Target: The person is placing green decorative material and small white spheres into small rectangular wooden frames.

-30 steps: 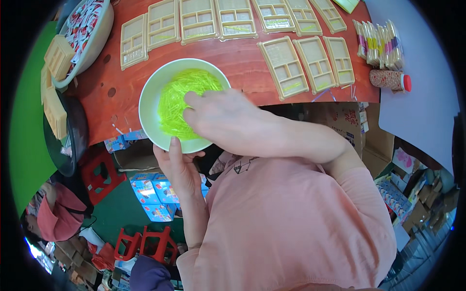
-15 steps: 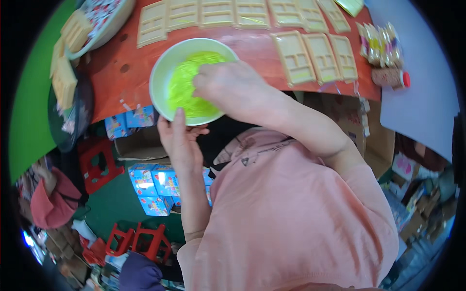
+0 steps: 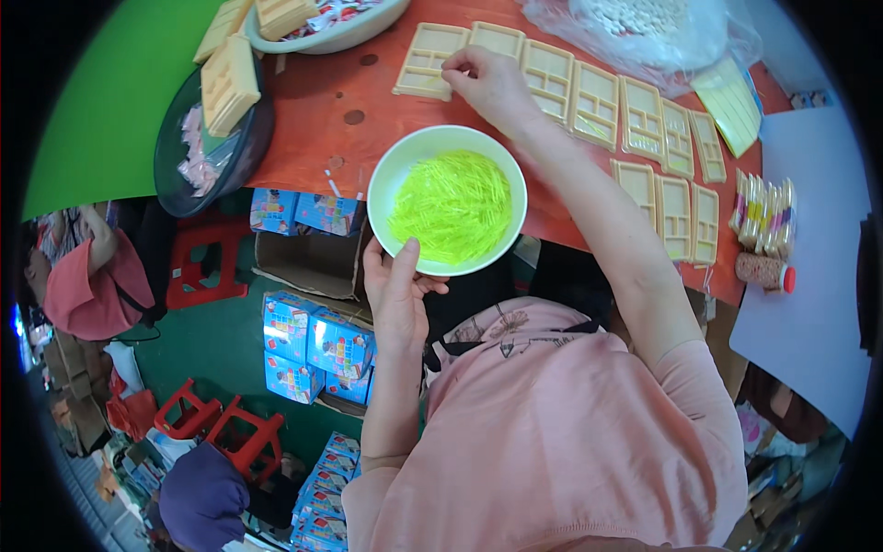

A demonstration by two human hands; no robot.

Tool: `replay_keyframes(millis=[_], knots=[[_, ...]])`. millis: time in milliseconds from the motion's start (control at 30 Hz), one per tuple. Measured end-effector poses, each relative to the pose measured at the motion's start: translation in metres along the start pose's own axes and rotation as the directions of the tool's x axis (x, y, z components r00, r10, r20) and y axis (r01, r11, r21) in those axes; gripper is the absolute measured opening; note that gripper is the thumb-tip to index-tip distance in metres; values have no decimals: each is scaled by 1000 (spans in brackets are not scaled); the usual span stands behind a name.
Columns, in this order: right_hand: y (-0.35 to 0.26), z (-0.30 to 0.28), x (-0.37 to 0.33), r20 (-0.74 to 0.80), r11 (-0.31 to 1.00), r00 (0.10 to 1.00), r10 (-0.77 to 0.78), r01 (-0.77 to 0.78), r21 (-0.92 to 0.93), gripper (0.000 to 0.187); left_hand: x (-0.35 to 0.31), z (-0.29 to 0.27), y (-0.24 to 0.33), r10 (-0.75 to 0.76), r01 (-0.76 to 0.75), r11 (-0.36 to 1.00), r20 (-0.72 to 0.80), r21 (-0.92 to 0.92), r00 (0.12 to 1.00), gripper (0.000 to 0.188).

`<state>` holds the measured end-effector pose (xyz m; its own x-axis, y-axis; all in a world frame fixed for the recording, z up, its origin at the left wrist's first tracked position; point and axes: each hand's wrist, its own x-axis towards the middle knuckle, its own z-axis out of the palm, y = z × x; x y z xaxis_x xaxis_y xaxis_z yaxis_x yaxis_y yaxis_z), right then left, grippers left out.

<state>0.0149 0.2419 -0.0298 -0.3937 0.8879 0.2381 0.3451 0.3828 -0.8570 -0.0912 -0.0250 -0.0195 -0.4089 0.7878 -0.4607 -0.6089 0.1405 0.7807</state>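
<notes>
My left hand (image 3: 397,299) grips the near rim of a white bowl (image 3: 386,177), thumb over the edge and fingers beneath. A heap of thin neon yellow-green plastic sticks (image 3: 451,204) fills much of the bowl. Beyond it, my right hand (image 3: 492,90) reaches over the red table, fingertips pinched at the right edge of a beige compartment tray (image 3: 434,51). What the pinch holds, if anything, is too small to make out. More beige trays (image 3: 594,103) stretch rightward in a row, some showing yellow-green sticks inside. A shorter row of trays (image 3: 674,216) lies nearer me.
A pale basin (image 3: 368,20) of small packets and a dark tub (image 3: 175,156) with stacked trays (image 3: 230,85) stand at left. White pieces in clear plastic (image 3: 635,18) lie at the back. Wrapped bundles (image 3: 763,216) and a red-lidded jar (image 3: 763,272) sit right. Blue boxes (image 3: 336,345) are below.
My right hand has left the bowl's sticks and moved up to the leftmost tray of the far row. The left hand still holds the bowl. The whole view has shifted.
</notes>
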Motion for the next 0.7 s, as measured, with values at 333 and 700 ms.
replay_keyframes(millis=[333, 700], knots=[[-32, -23, -47, 122, 988, 985, 123, -111, -104, 19, 19, -9, 83, -52, 53, 998, 17, -41, 999, 44], [-29, -1, -158, 180, 958, 953, -245, 266, -106, 13, 255, 167, 201, 176, -140, 975, 215, -172, 961, 39]])
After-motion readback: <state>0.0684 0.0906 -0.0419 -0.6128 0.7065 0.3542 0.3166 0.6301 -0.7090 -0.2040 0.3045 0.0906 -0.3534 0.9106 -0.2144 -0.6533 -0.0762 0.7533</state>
